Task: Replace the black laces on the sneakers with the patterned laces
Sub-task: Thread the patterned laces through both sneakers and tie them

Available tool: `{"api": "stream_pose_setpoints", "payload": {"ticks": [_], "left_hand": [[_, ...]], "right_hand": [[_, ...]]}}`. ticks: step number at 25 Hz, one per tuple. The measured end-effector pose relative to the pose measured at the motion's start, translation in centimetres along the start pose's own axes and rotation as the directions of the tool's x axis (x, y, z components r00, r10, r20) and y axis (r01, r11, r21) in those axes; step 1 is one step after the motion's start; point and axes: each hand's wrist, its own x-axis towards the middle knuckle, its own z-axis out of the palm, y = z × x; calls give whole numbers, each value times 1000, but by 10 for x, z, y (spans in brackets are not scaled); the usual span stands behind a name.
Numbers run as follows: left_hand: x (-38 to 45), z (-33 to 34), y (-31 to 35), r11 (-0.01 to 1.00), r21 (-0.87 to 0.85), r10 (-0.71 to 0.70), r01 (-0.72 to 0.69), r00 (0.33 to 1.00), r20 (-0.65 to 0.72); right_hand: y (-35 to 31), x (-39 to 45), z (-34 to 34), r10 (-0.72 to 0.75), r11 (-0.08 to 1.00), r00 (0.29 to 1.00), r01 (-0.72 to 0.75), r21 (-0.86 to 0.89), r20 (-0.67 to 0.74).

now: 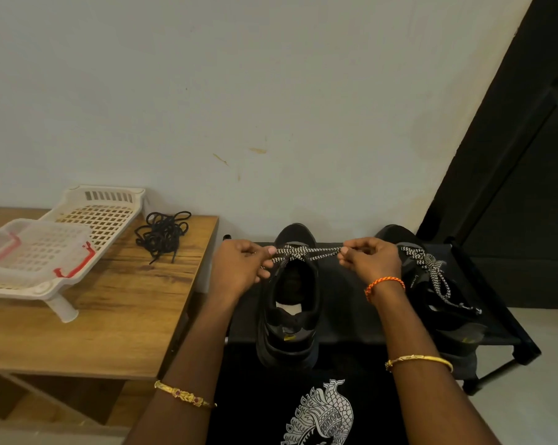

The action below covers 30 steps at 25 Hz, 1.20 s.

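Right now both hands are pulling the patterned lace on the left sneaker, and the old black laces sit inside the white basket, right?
Not quite. The head view shows the black laces piled on the wooden table, beside the white basket, not in it. The left hand and right hand do pinch the patterned lace on the left sneaker.

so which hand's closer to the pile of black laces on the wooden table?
Left. The left hand is just right of the black laces, off the wooden table edge; the right hand is farther right, beyond the sneaker.
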Motion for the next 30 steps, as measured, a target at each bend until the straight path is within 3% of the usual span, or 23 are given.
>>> {"api": "stream_pose_setpoints", "payload": {"ticks": [3,5,6,8,9,11,13,15,18,20,25,30], "left_hand": [[2,5,-1,999,25,-22,21,998,53],[2,6,-1,1000,3,-3,3,1000,-18],[1,5,0,1000,-3,19,-19,999,-47],[-1,8,3,998,-2,70,-70,998,2],[-3,10,5,996,-24,91,-90,994,52],[-4,16,8,992,-74,110,-102,988,109],[-3,17,9,992,-81,102,-94,989,111],[-2,16,7,995,-68,85,-79,993,87],[1,16,1,969,220,89,-112,990,114],[1,18,-3,946,297,95,-130,987,130],[7,18,-2,932,346,74,-110,990,117],[10,20,-1,934,353,-8,-61,981,193]], "right_hand": [[4,2,-1,-54,954,992,18,-300,-112],[0,-3,1,-204,824,970,94,-558,-136],[-3,-7,3,-303,777,949,196,-598,-82],[-5,-16,12,-459,717,872,475,-510,168],[-5,-23,18,-473,696,819,573,-432,325],[-5,-34,27,-398,686,734,637,-353,551],[-4,-33,31,-354,719,747,602,-348,562],[-4,-29,31,-377,767,798,554,-325,471],[-5,-21,27,-371,818,878,464,-342,304],[-4,-18,24,-324,837,913,399,-374,247],[1,-22,36,-280,821,928,365,-439,247],[11,-23,47,-233,698,913,396,-597,334]]}}
